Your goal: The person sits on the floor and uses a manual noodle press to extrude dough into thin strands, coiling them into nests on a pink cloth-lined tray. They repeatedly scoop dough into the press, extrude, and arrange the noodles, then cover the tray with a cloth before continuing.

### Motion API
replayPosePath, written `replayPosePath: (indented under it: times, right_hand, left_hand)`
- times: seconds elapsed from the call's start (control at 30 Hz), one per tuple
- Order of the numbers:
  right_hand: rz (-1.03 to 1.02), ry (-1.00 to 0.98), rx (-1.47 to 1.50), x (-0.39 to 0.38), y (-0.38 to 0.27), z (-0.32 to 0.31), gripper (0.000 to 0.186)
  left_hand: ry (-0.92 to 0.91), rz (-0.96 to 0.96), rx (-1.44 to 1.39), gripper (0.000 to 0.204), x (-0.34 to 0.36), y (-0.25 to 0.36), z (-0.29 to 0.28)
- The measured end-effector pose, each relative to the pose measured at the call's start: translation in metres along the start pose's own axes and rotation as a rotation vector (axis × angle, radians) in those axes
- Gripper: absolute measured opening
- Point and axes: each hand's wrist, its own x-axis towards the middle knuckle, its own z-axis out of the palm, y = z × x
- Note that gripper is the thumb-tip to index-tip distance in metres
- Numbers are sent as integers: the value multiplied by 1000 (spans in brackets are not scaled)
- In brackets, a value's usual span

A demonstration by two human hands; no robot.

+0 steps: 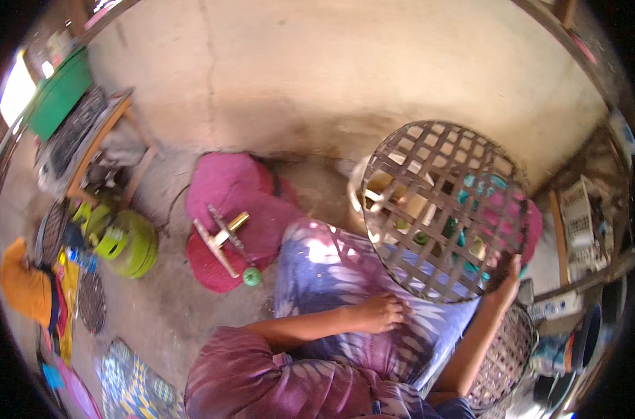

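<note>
A round, dark openwork woven tray (pixel 429 183) is tilted up above the right side of my lap. At its lower right edge my right hand (pixel 507 278) is closed on the rim. My left hand (pixel 381 313) rests on the blue and purple patterned cloth (pixel 310 279) over my lap, fingers curled; whether anything is in them is hidden. Through the gaps in the tray show a pale bucket (pixel 357 195) and teal and pink things, partly covered.
On the left lie a magenta cloth (pixel 226 183) with a wooden cross-shaped tool (pixel 218 241) and a green ball-like object (pixel 252 276). A green gas cylinder (pixel 130 244) stands near a wooden bench (pixel 125 115) with a green basin (pixel 60 94). Another woven basket (pixel 502 356) sits beside my right arm.
</note>
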Motion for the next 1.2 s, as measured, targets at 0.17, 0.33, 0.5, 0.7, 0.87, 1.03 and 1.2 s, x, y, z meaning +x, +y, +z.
replayPosePath:
  times: [0.17,0.33,0.5,0.7,0.87,1.03,1.2]
  right_hand:
    - [261,6,88,12,126,49,38]
    - [-269,-131,-903,3,130,16,52]
    - [244,110,69,-7,94,-23,50]
    - [200,112,-121,-24,58,-70,50]
    - [244,145,-191,-17,43,-101,49]
    - [158,137,-169,-2,38,-77,48]
    - [63,109,-221,6,50,-39,46]
  left_hand:
    - [491,-709,319,24,-130,-41,-73]
    - [1591,-1139,-508,43,-257,-111,-55]
    - [2156,-997,-1086,37,-298,-237,-33]
    - [2674,-1011,-1408,43,-329,-328,-81]
    - [2614,-1145,-1484,54,-346,-328,-102]
    - [2531,-675,-1595,48,-358,-303,-116]
    - [2546,-866,-1734,62,-341,-312,-124]
